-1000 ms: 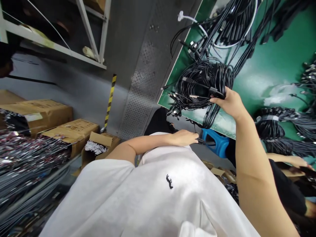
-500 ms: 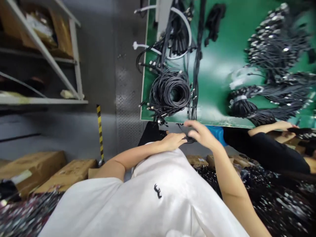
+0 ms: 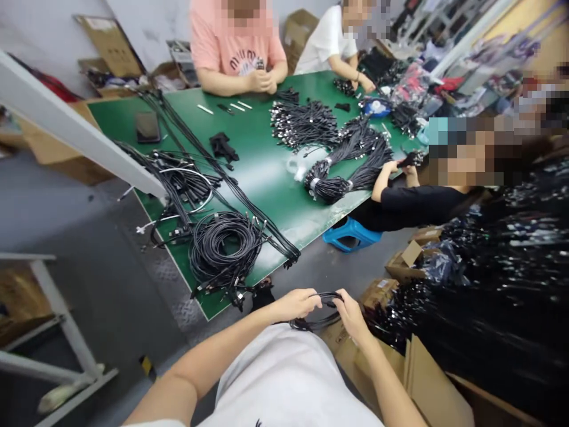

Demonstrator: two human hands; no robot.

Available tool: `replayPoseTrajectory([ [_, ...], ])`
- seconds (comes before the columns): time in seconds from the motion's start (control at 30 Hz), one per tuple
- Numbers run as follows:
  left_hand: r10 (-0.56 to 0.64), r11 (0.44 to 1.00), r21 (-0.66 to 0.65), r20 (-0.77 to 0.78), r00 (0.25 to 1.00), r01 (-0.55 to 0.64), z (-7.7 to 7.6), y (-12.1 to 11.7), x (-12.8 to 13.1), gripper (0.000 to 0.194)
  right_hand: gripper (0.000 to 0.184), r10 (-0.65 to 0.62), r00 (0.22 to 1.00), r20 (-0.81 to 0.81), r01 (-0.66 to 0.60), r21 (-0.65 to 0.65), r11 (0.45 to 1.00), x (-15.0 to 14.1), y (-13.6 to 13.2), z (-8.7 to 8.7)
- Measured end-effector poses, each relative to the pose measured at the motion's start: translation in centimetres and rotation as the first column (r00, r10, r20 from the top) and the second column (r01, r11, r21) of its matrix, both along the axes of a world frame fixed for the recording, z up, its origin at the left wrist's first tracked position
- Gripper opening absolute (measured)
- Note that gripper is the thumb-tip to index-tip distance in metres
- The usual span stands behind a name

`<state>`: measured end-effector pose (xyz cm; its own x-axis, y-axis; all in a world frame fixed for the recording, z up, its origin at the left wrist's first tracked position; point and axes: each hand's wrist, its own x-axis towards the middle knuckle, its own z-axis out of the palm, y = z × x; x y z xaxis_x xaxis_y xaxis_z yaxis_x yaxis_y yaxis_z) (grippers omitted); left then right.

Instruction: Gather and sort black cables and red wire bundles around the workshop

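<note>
Green counter [image 3: 262, 184] w/ coiled cables [image 3: 226, 268] nr corner; pink-shirted person [image 3: 237, 53] now visible, far edge. L hand [image 3: 300, 304], R hand [image 3: 350, 314] (prev. open) both clamped on cable loop [image 3: 328, 295].

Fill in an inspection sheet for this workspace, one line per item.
Surface: green table, bare around its middle.
Job's things: black cable loop, held in front of the white shirt, off the table.
Clutter: dark flat device and black bundle on the table.
Hands: left hand and right hand both grip the loop.
Cables: large coil near the near corner, some plugs over the edge; long cables lie beside it; banded bundles farther right.
Surroundings: people in pink, white and black; blue stool; cardboard boxes. Spills: nothing seen.
</note>
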<state>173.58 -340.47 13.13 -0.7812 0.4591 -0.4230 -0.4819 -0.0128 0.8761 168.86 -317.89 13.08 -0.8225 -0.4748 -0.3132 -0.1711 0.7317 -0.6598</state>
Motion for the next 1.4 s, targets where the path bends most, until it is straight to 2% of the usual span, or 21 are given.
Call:
replayPoseTrajectory([
  [0.1,-0.187,0.950,0.267,0.081,0.979,0.159,0.9,1.3,-0.2,0.050,0.018,0.288,0.945,-0.157,-0.273,0.113,0.955,0.3,0.9,2.1],
  [0.2,-0.187,0.935,0.330,0.156,0.970,0.127,1.3,3.2,0.2,0.057,0.020,0.470,0.847,-0.249,-0.430,0.199,0.881,0.9,1.5,3.9],
  [0.3,-0.161,0.945,0.312,0.189,0.969,0.096,1.5,4.8,1.5,0.058,0.030,0.540,0.799,-0.266,-0.492,0.228,0.840,2.2,2.3,5.1],
  [0.4,-0.199,0.937,0.320,0.173,0.965,0.136,1.8,5.5,3.2,0.057,0.029,0.520,0.836,-0.175,-0.516,0.073,0.854,3.5,3.9,5.4],
  [0.43,-0.205,0.930,0.342,0.177,0.963,0.135,1.9,5.6,3.7,0.057,0.027,0.489,0.863,-0.126,-0.494,-0.010,0.870,3.7,4.6,5.2],
  [0.5,-0.167,0.913,0.402,0.214,0.963,0.069,2.2,5.7,4.3,0.056,0.024,0.357,0.934,-0.016,-0.355,-0.150,0.923,3.9,5.9,4.5],
  [0.57,-0.067,0.890,0.453,0.260,0.963,-0.060,2.9,5.8,4.6,0.054,0.022,0.155,0.982,0.109,-0.126,-0.232,0.965,3.8,6.6,3.7],
  [0.63,0.043,0.850,0.489,0.306,0.951,-0.196,3.9,5.9,4.5,0.051,0.019,-0.031,0.974,0.223,0.097,-0.288,0.953,3.7,6.7,3.3],
  [0.7,0.117,0.807,0.512,0.352,0.929,-0.295,5.0,6.2,4.5,0.047,0.018,-0.182,0.937,0.299,0.286,-0.352,0.891,3.7,6.3,3.5],
  [0.73,0.140,0.790,0.515,0.377,0.916,-0.332,5.4,6.4,4.4,0.045,0.019,-0.262,0.908,0.328,0.382,-0.386,0.840,3.6,6.1,3.6],
  [0.8,0.173,0.782,0.502,0.396,0.902,-0.370,5.5,7.0,4.4,0.039,0.022,-0.373,0.836,0.403,0.539,-0.475,0.695,3.4,6.0,3.5],
  [0.87,0.236,0.782,0.451,0.425,0.874,-0.430,5.0,7.8,4.3,0.028,0.022,-0.344,0.816,0.465,0.567,-0.525,0.635,3.1,6.5,3.0],
  [0.93,0.322,0.745,0.408,0.472,0.821,-0.527,4.7,8.7,4.1,0.024,0.021,-0.308,0.811,0.497,0.564,-0.525,0.637,3.3,7.3,2.5],
  [0.97,0.364,0.712,0.396,0.499,0.787,-0.580,4.8,9.2,4.0,0.026,0.020,-0.318,0.833,0.453,0.536,-0.519,0.666,3.6,7.8,2.3],
  [1.03,0.425,0.642,0.379,0.547,0.721,-0.666,5.3,10.0,3.5,0.032,0.025,-0.401,0.884,0.240,0.467,-0.508,0.724,4.8,8.9,2.0],
  [1.1,0.485,0.585,0.349,0.573,0.660,-0.733,6.1,10.8,2.9,0.034,0.032,-0.514,0.858,0.013,0.448,-0.508,0.736,6.7,10.0,1.2],
  [1.13,0.516,0.559,0.330,0.578,0.632,-0.760,6.4,11.1,2.6,0.034,0.030,-0.556,0.831,-0.018,0.470,-0.512,0.719,7.8,10.5,0.6],
  [1.2,0.563,0.521,0.304,0.580,0.589,-0.798,6.9,11.8,2.2,0.033,0.025,-0.577,0.813,0.077,0.540,-0.471,0.698,10.4,11.1,-1.2],
  [1.27,0.579,0.504,0.299,0.579,0.574,-0.810,6.9,12.4,1.9,0.034,0.028,-0.507,0.828,0.239,0.560,-0.392,0.730,13.0,10.9,-2.9],
  [1.33,0.573,0.510,0.300,0.580,0.578,-0.806,6.5,13.0,1.6,0.035,0.035,-0.375,0.863,0.337,0.490,-0.384,0.783,15.0,9.7,-4.0],
  [1.4,0.558,0.526,0.304,0.582,0.592,-0.794,5.8,13.6,1.2,0.034,0.043,-0.252,0.898,0.360,0.401,-0.437,0.805,16.0,8.1,-4.0],
])
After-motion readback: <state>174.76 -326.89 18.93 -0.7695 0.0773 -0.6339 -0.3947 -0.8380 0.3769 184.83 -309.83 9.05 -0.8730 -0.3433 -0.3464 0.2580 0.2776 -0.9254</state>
